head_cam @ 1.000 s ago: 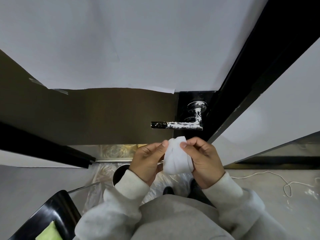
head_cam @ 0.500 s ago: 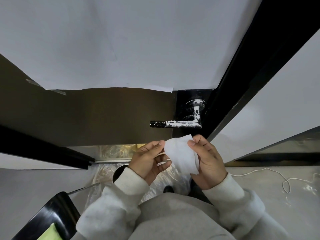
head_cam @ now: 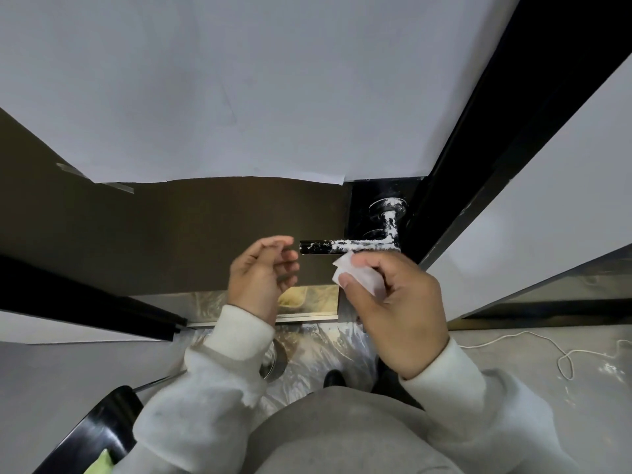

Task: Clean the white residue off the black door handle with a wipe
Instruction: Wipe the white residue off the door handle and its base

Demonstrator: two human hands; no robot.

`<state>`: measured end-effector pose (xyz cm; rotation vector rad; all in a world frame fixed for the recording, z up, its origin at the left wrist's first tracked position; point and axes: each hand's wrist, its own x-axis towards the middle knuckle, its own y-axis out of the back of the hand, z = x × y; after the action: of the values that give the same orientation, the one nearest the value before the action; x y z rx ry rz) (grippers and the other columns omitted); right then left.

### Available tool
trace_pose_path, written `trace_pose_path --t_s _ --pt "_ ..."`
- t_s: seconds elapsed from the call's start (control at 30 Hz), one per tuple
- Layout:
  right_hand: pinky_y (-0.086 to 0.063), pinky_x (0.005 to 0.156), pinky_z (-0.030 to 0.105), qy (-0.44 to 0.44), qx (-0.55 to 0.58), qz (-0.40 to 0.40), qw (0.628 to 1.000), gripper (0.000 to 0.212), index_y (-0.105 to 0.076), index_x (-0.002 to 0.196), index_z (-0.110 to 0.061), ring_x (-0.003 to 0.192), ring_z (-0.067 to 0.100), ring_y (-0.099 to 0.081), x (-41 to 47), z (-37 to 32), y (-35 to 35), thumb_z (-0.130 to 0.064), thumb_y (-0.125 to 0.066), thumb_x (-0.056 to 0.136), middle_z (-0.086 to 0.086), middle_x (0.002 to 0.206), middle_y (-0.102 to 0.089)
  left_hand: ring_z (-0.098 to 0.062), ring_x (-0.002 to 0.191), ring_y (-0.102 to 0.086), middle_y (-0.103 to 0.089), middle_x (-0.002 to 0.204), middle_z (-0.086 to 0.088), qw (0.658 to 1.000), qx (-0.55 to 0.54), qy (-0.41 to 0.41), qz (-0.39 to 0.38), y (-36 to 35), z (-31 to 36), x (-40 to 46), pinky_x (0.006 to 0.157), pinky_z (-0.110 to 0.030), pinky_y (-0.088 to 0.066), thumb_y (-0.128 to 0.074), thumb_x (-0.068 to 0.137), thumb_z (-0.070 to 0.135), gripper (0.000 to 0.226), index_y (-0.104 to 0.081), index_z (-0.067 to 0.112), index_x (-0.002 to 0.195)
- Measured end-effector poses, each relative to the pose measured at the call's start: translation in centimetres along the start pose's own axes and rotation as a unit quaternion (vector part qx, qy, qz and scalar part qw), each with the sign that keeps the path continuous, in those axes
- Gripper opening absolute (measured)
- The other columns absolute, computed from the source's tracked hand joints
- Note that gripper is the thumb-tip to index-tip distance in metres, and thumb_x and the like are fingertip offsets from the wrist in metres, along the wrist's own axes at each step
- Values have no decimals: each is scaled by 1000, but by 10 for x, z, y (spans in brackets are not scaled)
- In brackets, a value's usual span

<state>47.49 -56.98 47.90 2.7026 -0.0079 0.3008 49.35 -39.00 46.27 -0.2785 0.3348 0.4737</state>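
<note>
wipe pinched in right hand just under handle; left hand loose.

Person wearing a pale grey sweatshirt, seen from above

The person is wearing a light grey, almost off-white sweatshirt of soft, slightly fuzzy fabric. The left sleeve is ending in a thick ribbed cuff, bunching into folds behind it, and is showing faint darker smudges lower down along with a small tuft of fluff sticking out at its inner edge. The right sleeve is ending in the same kind of wide cuff and is looking cleaner and smoother. The front of the sweatshirt is appearing a shade darker grey than the sleeves. The left hand and right hand are bare, wearing no gloves, rings or watch.
</note>
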Motion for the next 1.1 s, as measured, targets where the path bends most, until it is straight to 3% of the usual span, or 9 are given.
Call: trace_pose_path --t_s 0.07,0.13,0.2,0.37,0.57,0.67,0.83,0.97,1.1 --pt "-51 87 20 126 -117 28 985 15 -76 101 -10 91 13 -66 9 -7 -3 -13 -75 86 4 102 -71 -19 69 -59 -65 70 -2 999 18 -30 5 -4 1 1 64 -30 -46 -54 97 9 20 -72 12 89" --pt "-53 84 27 189 -187 39 963 12 -75 100 -4 89 23 -65 19 -12 -9 -8 -70 90 11 103 -69 -21 72 -58 -65 70 -1 998 28 -52 11 -8 1 2 65 -30 -47 -54 97 9 21 -73 14 88" --pt "-54 77 39 212 -237 42 947 11 -74 98 -2 86 32 -63 30 -12 -14 -7 -65 93 12 105 -68 -23 75 -58 -64 71 0 998 35 -58 20 -11 -1 3 66 -31 -49 -53 97 9 24 -73 16 86" --pt "-54 62 38 193 -328 -44 923 6 -71 85 -7 90 29 -53 50 -3 -25 -2 -70 82 4 109 -66 -23 77 -60 -67 71 5 997 50 -58 23 -9 -5 5 69 -35 -49 -51 98 12 30 -74 22 81" --pt "-56 59 44 183 -347 -83 916 30 -70 99 3 87 35 -52 35 6 -39 9 -53 75 13 99 -63 -17 73 -57 -65 71 10 994 70 -81 -4 -13 -10 2 63 -30 -46 -52 97 8 31 -77 21 83" --pt "-57 61 42 185 -338 -73 920 40 -68 111 6 87 35 -55 28 8 -36 12 -61 72 15 100 -65 -17 82 -67 -75 87 4 991 89 -91 -29 -14 -11 0 70 -29 -54 -53 97 7 30 -78 20 90" --pt "-48 76 32 216 -330 -71 916 33 -72 103 -1 88 29 -54 21 12 -31 10 -66 72 8 103 -68 -22 91 -74 -77 95 -9 989 78 -108 -61 -9 -10 4 84 -33 -58 -56 96 1 23 -76 11 101" --pt "-52 72 42 223 -316 -31 922 26 -72 102 1 85 32 -54 32 14 -41 7 -63 79 10 101 -67 -11 91 -73 -77 96 -1 977 127 -152 -79 -3 -7 7 81 -22 -56 -60 93 -1 21 -74 11 104" --pt "-52 71 43 240 -315 -17 918 28 -72 109 -3 85 31 -56 21 24 -36 2 -70 82 6 109 -70 -19 94 -73 -77 98 -7 965 177 -176 -83 1 -7 10 86 -32 -57 -64 92 3 20 -76 15 103"
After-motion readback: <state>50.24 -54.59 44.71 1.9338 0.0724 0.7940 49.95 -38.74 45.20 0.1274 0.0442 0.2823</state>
